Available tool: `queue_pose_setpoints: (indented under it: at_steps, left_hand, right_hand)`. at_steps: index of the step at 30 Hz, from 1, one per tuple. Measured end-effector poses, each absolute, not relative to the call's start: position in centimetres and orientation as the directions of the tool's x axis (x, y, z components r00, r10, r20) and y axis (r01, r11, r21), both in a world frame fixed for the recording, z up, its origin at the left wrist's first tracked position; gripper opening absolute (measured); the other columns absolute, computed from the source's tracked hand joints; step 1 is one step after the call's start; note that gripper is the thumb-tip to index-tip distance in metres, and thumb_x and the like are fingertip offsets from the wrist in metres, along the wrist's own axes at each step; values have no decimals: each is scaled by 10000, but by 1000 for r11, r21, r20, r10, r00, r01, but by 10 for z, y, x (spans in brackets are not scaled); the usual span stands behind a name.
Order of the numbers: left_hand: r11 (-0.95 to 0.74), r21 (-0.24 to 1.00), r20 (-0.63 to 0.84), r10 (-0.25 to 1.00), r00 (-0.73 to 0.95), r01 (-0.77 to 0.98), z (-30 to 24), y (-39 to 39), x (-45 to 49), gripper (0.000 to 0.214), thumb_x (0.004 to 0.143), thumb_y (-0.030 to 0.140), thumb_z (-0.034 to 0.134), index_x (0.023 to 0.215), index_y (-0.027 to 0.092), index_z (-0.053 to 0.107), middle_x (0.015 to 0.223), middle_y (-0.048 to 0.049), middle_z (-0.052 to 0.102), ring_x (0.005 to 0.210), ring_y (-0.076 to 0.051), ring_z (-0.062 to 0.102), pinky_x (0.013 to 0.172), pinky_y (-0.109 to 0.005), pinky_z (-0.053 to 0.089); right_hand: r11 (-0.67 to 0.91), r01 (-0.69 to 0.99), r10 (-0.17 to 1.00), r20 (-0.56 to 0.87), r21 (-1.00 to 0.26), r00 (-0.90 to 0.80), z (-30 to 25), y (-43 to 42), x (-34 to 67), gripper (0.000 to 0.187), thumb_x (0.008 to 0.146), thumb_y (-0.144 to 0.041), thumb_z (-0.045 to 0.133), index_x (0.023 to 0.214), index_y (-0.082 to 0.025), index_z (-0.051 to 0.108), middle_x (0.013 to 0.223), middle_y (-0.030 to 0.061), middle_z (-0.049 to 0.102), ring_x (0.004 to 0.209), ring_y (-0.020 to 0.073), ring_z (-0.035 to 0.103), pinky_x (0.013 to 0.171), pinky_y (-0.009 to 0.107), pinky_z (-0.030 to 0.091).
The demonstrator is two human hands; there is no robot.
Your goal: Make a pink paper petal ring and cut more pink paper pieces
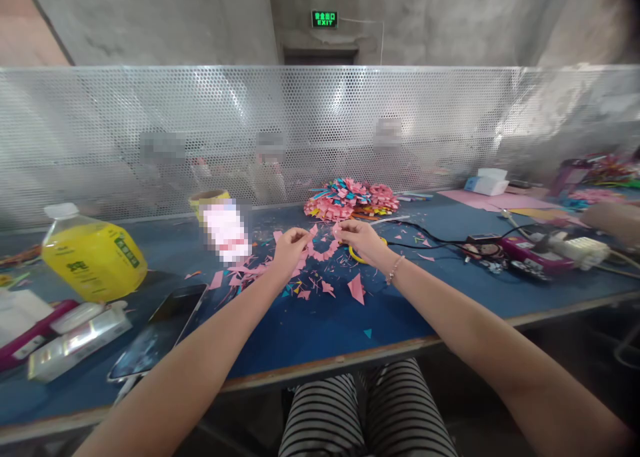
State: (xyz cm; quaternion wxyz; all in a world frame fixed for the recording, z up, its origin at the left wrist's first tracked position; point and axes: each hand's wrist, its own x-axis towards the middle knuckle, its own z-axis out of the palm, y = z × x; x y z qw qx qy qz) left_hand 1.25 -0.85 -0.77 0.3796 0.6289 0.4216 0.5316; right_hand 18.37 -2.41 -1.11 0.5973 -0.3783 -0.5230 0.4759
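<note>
My left hand (pixel 290 245) and my right hand (pixel 361 238) are both out over the blue table (pixel 320 317), each pinching one end of a cut pink paper strip (pixel 323 249) that sags between them. Pink and coloured paper scraps (pixel 280 278) lie scattered under the hands. A larger pink paper triangle (pixel 357 289) rests just in front of my right wrist. Yellow-handled scissors (pixel 356 254) lie partly hidden beneath my right hand. Behind the hands sits a pile of folded pink and multicoloured paper pieces (pixel 350 198).
A yellow bottle (pixel 93 256) lies at the left, with a phone (pixel 160 330), foil packets (pixel 75 342) and a tape roll (pixel 209 198) near it. At the right lie a black cable (pixel 430 234), a glue gun (pixel 565 249) and pink sheets (pixel 493 199). A perforated metal screen (pixel 320 130) backs the table; people sit behind it.
</note>
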Motion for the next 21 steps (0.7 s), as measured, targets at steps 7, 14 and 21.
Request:
queue_pose_setpoints:
  at_steps: [7, 14, 21]
  left_hand:
    - [-384, 908, 370, 923, 107, 166, -5, -11, 13, 156, 637, 319, 599, 616, 172, 550, 538, 31, 494, 516, -95, 432, 527, -237, 355]
    - [-411, 886, 396, 911, 113, 214, -1, -17, 16, 130, 632, 300, 587, 610, 177, 551, 535, 28, 501, 513, -99, 441, 535, -243, 357]
    - [-467, 846, 441, 884, 155, 256, -3, -18, 18, 136, 612, 303, 600, 603, 176, 552, 559, 19, 526, 530, -105, 457, 546, -245, 360]
  right_hand:
    - [276, -84, 961, 275, -957, 21, -13, -24, 185, 277, 528, -295, 706, 759, -157, 642, 650, -21, 602, 580, 79, 529, 624, 257, 460]
    - [415, 94, 910, 414, -905, -36, -11, -27, 184, 254, 625, -322, 642, 839, -189, 670, 819, 21, 661, 711, 125, 577, 696, 291, 472]
    - [431, 128, 901, 434, -893, -8, -6, -33, 180, 179, 612, -307, 640, 708, -167, 582, 681, -1, 602, 616, 99, 537, 619, 258, 449]
